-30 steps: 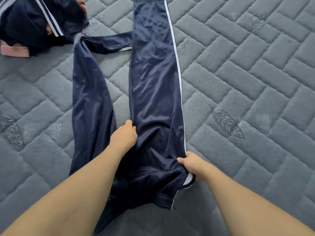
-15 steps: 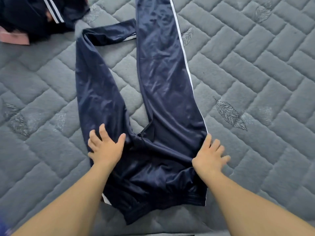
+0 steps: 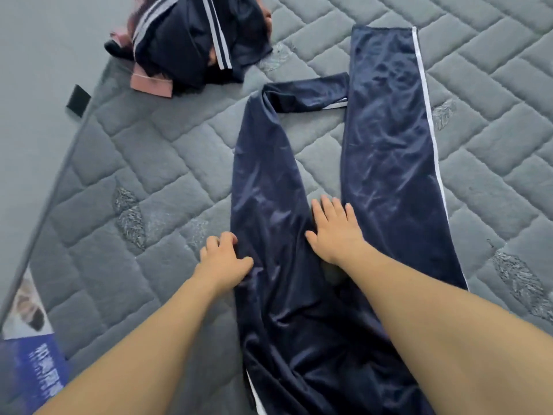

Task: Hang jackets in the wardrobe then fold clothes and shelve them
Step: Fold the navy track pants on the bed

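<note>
Both bare forearms extend forward, converging slightly. Left hand: palm down, fingers curled, knuckles raised. Right hand: palm down, flat, fingers straight and slightly spread, thumb extended to the left.

One head-worn camera looks forward and steeply down from just above the person's forearms, close over a grey quilted mattress. Its wide angle bends the mattress's left edge, and the view reaches a clothes pile at the far top.
</note>
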Action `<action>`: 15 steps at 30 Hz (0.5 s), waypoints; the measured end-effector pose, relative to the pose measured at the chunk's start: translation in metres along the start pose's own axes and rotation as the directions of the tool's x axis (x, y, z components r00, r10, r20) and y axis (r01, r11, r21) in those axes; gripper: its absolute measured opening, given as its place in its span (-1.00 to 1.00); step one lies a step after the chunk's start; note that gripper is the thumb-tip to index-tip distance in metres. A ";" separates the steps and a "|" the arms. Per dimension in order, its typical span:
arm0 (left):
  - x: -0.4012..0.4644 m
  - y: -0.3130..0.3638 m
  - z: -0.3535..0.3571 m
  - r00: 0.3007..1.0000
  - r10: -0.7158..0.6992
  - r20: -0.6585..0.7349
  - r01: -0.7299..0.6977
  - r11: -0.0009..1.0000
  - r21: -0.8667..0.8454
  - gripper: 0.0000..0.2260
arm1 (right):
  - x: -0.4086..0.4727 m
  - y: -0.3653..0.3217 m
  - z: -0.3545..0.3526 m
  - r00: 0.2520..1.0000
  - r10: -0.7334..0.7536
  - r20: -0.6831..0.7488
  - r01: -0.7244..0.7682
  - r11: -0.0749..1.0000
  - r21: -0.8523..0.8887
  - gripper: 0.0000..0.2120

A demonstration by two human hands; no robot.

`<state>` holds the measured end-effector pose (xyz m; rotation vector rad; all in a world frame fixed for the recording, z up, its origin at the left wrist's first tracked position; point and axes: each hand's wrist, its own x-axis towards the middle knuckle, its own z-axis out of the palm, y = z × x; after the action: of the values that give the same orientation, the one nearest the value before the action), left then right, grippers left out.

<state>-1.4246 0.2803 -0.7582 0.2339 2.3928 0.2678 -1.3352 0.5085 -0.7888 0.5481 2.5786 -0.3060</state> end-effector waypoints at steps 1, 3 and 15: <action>0.018 0.004 -0.016 0.999 -0.035 -0.031 0.032 0.995 -0.091 -0.53 | 0.019 0.004 -0.008 0.999 0.027 -0.019 -0.026 1.000 0.015 -0.31; 0.056 0.016 -0.045 0.996 -0.060 -0.072 0.040 0.966 -0.254 -0.52 | 0.060 0.015 -0.025 0.996 0.056 -0.070 -0.056 0.998 0.008 -0.35; 0.254 0.194 -0.159 0.863 0.347 -0.368 -0.447 0.864 -0.232 -0.69 | 0.205 0.068 -0.064 0.865 0.086 -0.495 -0.061 0.996 0.068 -0.32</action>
<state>-1.7000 0.5081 -0.7540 0.5850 2.5468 0.9355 -1.4970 0.6554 -0.8442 0.8353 3.0414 -0.2235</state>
